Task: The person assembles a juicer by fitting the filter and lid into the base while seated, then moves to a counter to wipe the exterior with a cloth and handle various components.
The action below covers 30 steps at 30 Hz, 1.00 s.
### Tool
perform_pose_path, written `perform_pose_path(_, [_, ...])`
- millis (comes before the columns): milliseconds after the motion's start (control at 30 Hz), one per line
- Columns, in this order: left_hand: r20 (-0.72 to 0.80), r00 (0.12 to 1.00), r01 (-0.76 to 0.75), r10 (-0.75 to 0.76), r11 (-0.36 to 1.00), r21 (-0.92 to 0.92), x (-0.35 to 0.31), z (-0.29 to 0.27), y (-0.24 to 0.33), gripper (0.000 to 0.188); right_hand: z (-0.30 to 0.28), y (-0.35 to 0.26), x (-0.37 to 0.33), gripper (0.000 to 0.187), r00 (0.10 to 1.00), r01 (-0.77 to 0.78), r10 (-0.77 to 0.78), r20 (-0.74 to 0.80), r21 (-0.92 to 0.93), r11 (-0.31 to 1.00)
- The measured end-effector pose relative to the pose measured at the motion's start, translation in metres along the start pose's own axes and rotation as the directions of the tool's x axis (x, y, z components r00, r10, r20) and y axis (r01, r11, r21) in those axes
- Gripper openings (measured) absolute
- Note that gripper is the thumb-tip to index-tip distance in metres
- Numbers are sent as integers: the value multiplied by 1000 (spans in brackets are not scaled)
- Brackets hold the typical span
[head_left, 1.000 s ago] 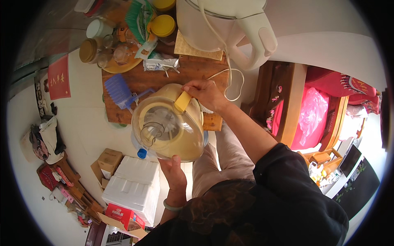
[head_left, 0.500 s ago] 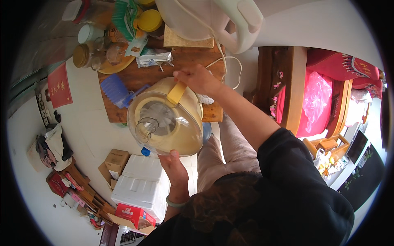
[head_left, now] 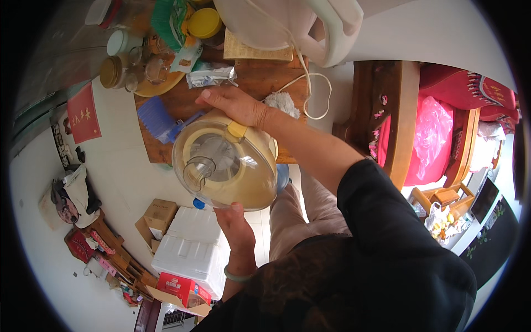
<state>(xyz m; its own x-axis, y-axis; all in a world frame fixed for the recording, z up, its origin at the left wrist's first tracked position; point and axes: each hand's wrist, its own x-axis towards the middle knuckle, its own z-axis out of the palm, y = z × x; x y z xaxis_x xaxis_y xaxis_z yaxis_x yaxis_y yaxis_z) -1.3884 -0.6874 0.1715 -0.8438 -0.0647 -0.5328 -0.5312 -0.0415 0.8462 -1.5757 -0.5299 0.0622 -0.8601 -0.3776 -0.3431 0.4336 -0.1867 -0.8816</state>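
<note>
A cream juicer [head_left: 243, 193] with a clear domed lid [head_left: 191, 144] and a round feed tube is tilted at the table's near edge, lid side facing up and left. My left hand [head_left: 237, 229] grips its near rim, thumb on top and the other fingers hidden beneath. My right hand [head_left: 235, 105] is wrapped over the far side, palm close to the yellow latch [head_left: 237, 130], some fingers hidden behind the body. The latch lies against the lid's edge. A white fluffy cloth [head_left: 283, 102] shows beside my right wrist.
On the wooden table [head_left: 260, 80] are a blue plastic brush-like piece [head_left: 156, 119], a silver packet [head_left: 211, 76], jars [head_left: 113, 72] and a large pale appliance [head_left: 265, 25] with a cord. White foam boxes [head_left: 191, 249] stand on the floor. A wooden sofa [head_left: 404, 122] is at right.
My right hand has slid left over the far side of the juicer. The yellow latch, which stuck up before, now lies folded nearer the lid. My left hand keeps its hold.
</note>
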Motion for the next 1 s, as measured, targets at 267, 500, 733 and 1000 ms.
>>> perform_pose_path(267, [-1,1000,-2,2,999,-46,-2,0,-1,69,-17,-9,-14,50,988,106,-107,-109,-15,994])
perform_pose_path(500, [-28,999,-41,39,996,-77,-1,3,1,76,-23,28,-121,39,871,-115,-348,-348,-831,544])
perform_pose_path(733, [6,997,-70,71,989,-130,3,4,-2,78,-38,72,-124,43,903,-209,-198,-380,-794,572])
perform_pose_path(1000, [-6,997,-80,80,988,-130,1,2,-1,73,-29,-24,-123,26,914,184,-164,-372,21,983])
